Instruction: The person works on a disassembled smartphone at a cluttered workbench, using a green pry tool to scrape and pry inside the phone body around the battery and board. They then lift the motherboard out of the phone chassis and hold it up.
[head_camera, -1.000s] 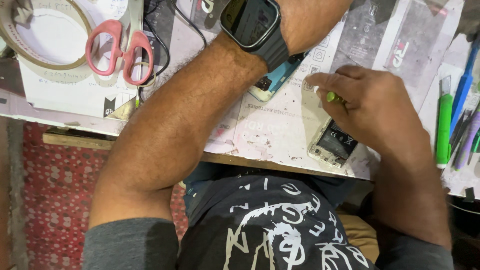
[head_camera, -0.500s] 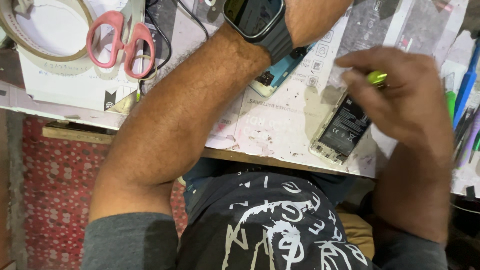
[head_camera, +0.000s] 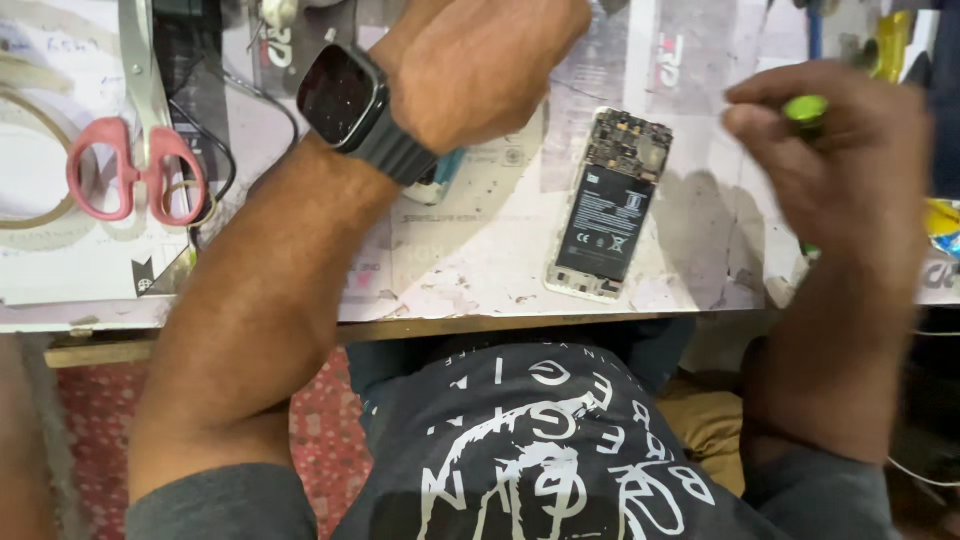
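The right hand (head_camera: 840, 170) has its grip closed round a green-tipped tool (head_camera: 806, 108), lifted clear; just left of it the opened phone (head_camera: 612, 205) lies on the bench (head_camera: 470, 270), battery and board bare. The left hand (head_camera: 480, 60) is fisted beyond, its hold hidden; seemingly mid-teardown, needing the tip brought down carefully.

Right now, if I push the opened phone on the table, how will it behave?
The opened phone lies flat, so it would probably slide, not roll. Its bare circuit board looks fragile. It sits close to the table edge, so it might fall.
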